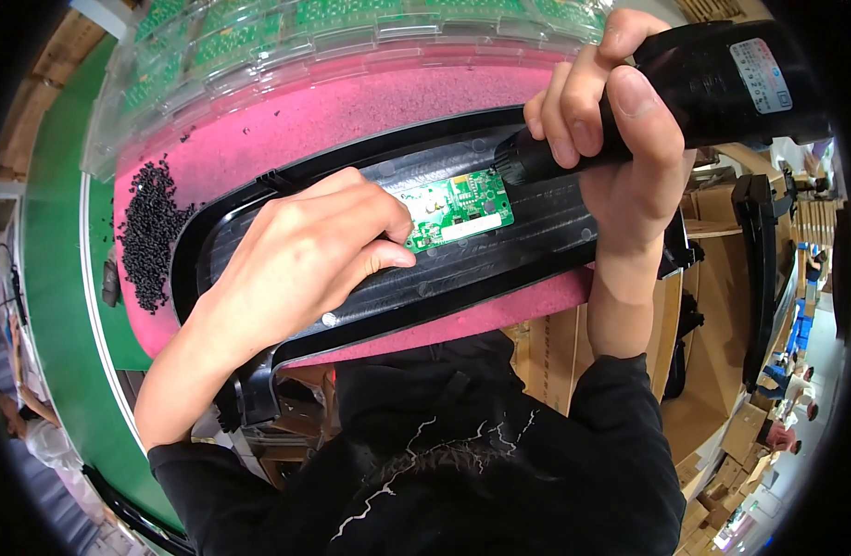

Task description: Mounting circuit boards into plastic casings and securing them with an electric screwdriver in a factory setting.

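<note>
A green circuit board [460, 208] lies inside a long black plastic housing [536, 222], which rests across a pink mat. My left hand [305, 243] reaches over the housing, thumb and forefinger closed on the board's left end. In my right hand [615, 120] is a black electric screwdriver [699, 88], fingers wrapped round its body. Its tip end points left and down, at the board's upper right corner; the bit itself I cannot make out, nor whether it touches a screw.
Small black screws [149, 236] lie heaped on the left of the pink mat [370, 97]. Clear plastic trays [258, 51] with green boards stand behind it. A green table surface [64, 250] runs along the left. Cardboard boxes [712, 315] stand at right; people are in the background.
</note>
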### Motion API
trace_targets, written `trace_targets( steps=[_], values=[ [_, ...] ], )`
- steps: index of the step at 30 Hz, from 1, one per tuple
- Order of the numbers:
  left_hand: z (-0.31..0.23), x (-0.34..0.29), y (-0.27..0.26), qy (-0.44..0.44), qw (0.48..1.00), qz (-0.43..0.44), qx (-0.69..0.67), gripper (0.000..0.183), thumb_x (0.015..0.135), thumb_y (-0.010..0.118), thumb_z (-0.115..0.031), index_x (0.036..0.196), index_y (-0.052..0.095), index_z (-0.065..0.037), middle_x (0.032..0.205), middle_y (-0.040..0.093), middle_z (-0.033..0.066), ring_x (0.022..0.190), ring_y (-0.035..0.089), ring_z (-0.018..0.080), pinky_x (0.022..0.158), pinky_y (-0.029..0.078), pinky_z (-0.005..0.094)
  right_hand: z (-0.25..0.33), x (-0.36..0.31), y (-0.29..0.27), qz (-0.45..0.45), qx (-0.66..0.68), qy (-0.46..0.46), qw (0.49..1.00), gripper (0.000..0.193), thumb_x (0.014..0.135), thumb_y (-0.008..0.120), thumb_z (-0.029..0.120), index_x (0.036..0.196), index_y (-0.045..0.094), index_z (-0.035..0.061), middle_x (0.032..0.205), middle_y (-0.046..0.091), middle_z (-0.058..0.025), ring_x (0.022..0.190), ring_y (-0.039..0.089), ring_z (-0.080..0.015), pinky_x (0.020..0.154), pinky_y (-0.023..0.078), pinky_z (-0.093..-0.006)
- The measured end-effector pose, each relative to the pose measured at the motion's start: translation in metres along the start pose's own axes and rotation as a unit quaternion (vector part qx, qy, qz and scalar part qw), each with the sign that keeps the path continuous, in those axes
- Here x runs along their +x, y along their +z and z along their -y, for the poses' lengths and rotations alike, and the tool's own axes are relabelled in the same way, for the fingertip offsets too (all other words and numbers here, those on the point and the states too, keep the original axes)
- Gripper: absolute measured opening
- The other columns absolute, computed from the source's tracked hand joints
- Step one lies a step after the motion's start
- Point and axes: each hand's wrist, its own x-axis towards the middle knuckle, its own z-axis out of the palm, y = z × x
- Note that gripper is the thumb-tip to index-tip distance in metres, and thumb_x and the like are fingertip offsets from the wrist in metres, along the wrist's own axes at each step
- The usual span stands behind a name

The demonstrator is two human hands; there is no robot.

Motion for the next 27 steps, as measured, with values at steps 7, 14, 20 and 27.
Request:
trace_targets(
  steps=[7, 14, 20, 27],
  values=[
    [0.001, 0.000, 0.002, 0.003, 1.000, 0.025, 0.006, 0.021, 0.077, 0.073, -0.013, 0.081, 0.056, -0.002, 0.097, 0.070, 0.0097, 0.086, 0.064, 0.0273, 0.074, 0.053, 0.0368, 0.006, -0.002, 0.042, -0.221, 0.073, 0.101, 0.967, 0.027, 0.084, 0.060, 0.011, 0.100, 0.040, 0.0024, 0.053, 0.048, -0.0067, 0.042, 0.047, -0.0157, 0.049, 0.046, -0.0317],
    [-0.002, -0.001, 0.001, -0.027, 0.998, 0.048, 0.017, 0.020, 0.079, 0.071, -0.014, 0.083, 0.058, 0.001, 0.104, 0.070, 0.0130, 0.084, 0.067, 0.0318, 0.069, 0.055, 0.0384, 0.003, 0.004, 0.025, -0.165, 0.047, 0.153, 0.973, 0.021, 0.083, 0.063, 0.004, 0.096, 0.047, 0.0018, 0.055, 0.049, -0.0063, 0.045, 0.049, -0.0151, 0.048, 0.044, -0.0286],
    [-0.003, -0.001, 0.001, -0.030, 0.998, 0.052, 0.004, 0.020, 0.080, 0.070, -0.014, 0.083, 0.058, 0.002, 0.103, 0.071, 0.0132, 0.084, 0.068, 0.0338, 0.068, 0.056, 0.0387, -0.005, 0.003, 0.012, -0.022, -0.086, 0.098, 0.991, 0.023, 0.092, 0.048, 0.018, 0.111, 0.046, 0.0046, 0.061, 0.043, -0.0017, 0.051, 0.041, -0.0118, 0.058, 0.042, -0.0313],
    [0.000, -0.001, 0.000, -0.054, 0.997, 0.046, -0.002, 0.017, 0.085, 0.067, -0.015, 0.087, 0.062, 0.001, 0.102, 0.071, 0.0123, 0.083, 0.069, 0.0317, 0.071, 0.056, 0.0374, -0.001, -0.002, 0.019, -0.006, 0.026, 0.036, 0.999, 0.030, 0.091, 0.052, 0.021, 0.113, 0.047, 0.0027, 0.062, 0.043, -0.0008, 0.052, 0.041, -0.0113, 0.057, 0.037, -0.0283]
  ],
)
